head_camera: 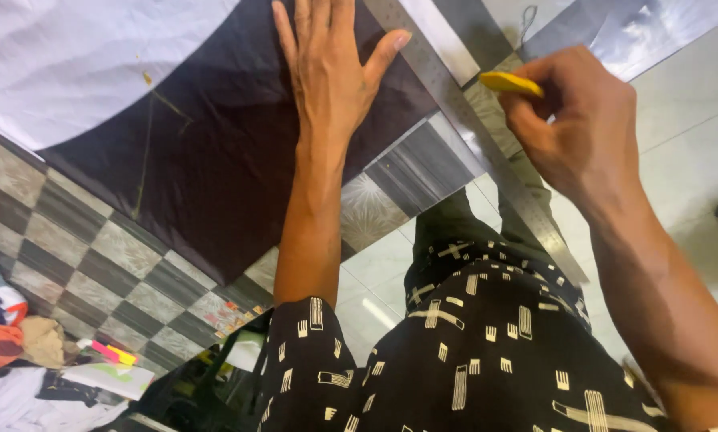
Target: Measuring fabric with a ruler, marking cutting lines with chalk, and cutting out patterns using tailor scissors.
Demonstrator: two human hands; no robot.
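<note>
We had our left hand flat on the dark cloth, fingers spread and the thumb angled out toward the metal ruler, while our right hand pinched a small yellow chalk between thumb and fingertips, right beside the ruler's edge. The cloth lay on the checkered counter, partly covering a white sheet at the far left; it looked thin, light and limp, so we judged it would slide and wrinkle unless pressed down by a flat palm rather than gripped. The ruler, long, stiff and thin, ran diagonally across the cloth's right edge and out past the counter's corner over the pale floor, so we judged it could tip or pivot if the weight came off it. The chalk seemed small and brittle, best held near its middle with a light pinch. Open room lay to the right, over the floor; to the left the counter's near edge was crowded by a heap of clothes and some markers below it.
</note>
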